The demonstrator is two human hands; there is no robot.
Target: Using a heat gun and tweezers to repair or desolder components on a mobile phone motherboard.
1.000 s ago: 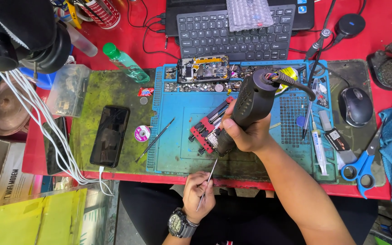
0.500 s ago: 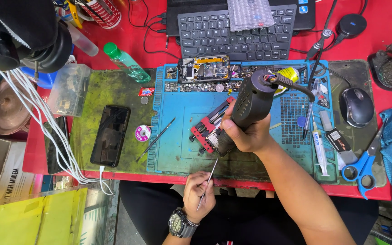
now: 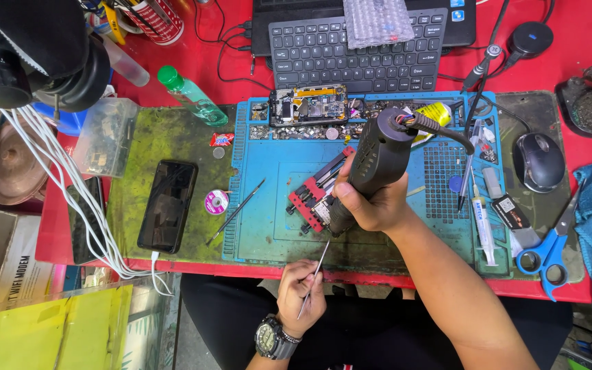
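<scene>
Right hand [image 3: 371,205] grips a hot-air gun [image 3: 377,161] over what's probably a clamped circuit board [image 3: 316,195] mid-frame; left hand [image 3: 299,291] pinches tweezers [image 3: 315,274].

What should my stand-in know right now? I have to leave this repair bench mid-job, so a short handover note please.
Right hand grips the black hot-air handle, nozzle pointed down at the board in the red clamp holder on the blue work mat.
Left hand holds thin tweezers at the table's near edge, tips aimed toward the holder, not touching it.
An opened phone lies at the mat's top; a black phone rests on the green mat, cable plugged in.
Done: board clamped.
Left: cannot tell whether any part has been lifted.
</scene>
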